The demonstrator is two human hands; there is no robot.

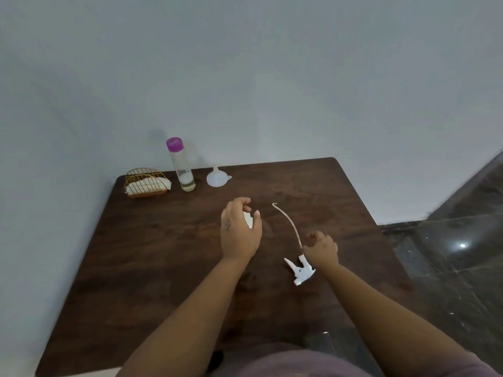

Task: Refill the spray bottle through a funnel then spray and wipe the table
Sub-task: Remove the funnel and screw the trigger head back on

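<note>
My left hand (pixel 239 232) curls round a small white spray bottle (pixel 248 219) in the middle of the dark wooden table (pixel 163 268); the hand hides most of the bottle. The white trigger spray head (pixel 299 269) lies on the table to the right, its thin dip tube (pixel 288 221) curving away toward the wall. Just above that head hovers my right hand (pixel 322 250), fingers loosely curled and holding nothing. A white funnel (pixel 216 178) sits upside down near the table's far edge. Beside it stands a clear refill bottle (pixel 182 170) with a purple cap and a little liquid.
A gold wire holder (pixel 147 183) with white tissues stands at the far left corner. A pale wall runs behind and along the left of the table. Dark glossy floor (pixel 449 254) lies beyond the table's right edge.
</note>
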